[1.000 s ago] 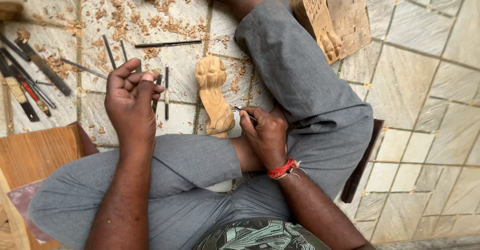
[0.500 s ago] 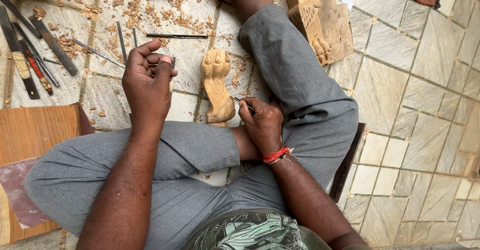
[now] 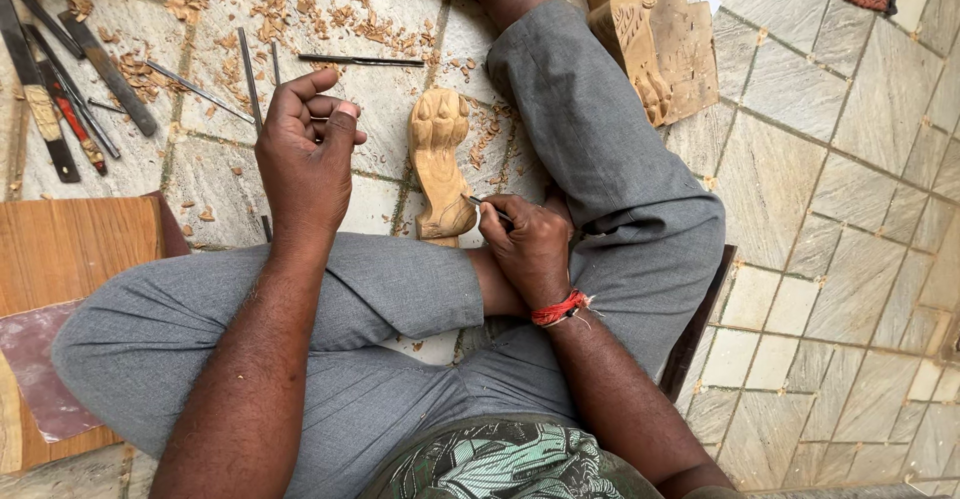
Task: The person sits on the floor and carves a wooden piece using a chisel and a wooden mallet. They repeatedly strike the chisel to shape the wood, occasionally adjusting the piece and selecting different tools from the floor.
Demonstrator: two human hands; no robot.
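Note:
I sit cross-legged on a stone floor in grey trousers. A pale carved wooden piece (image 3: pixel 438 159) shaped like a paw-footed leg lies between my knees. My right hand (image 3: pixel 525 244), with a red thread at the wrist, grips a thin metal carving tool (image 3: pixel 478 202) whose tip touches the lower end of the carving. My left hand (image 3: pixel 305 154) hovers to the left of the carving with fingers curled loosely, holding nothing that I can see. A slim chisel (image 3: pixel 265 227) lies on the floor partly under it.
Several chisels and files (image 3: pixel 70 89) lie at the upper left among wood shavings (image 3: pixel 280 4). A long thin tool (image 3: pixel 360 60) lies above the carving. Another carved wooden block (image 3: pixel 650 39) stands at the upper right. A wooden board (image 3: pixel 65 259) lies at the left.
My left hand has shifted slightly nearer and its fingers have loosened. My right hand keeps the tool at the carving's lower end. The view has moved a little.

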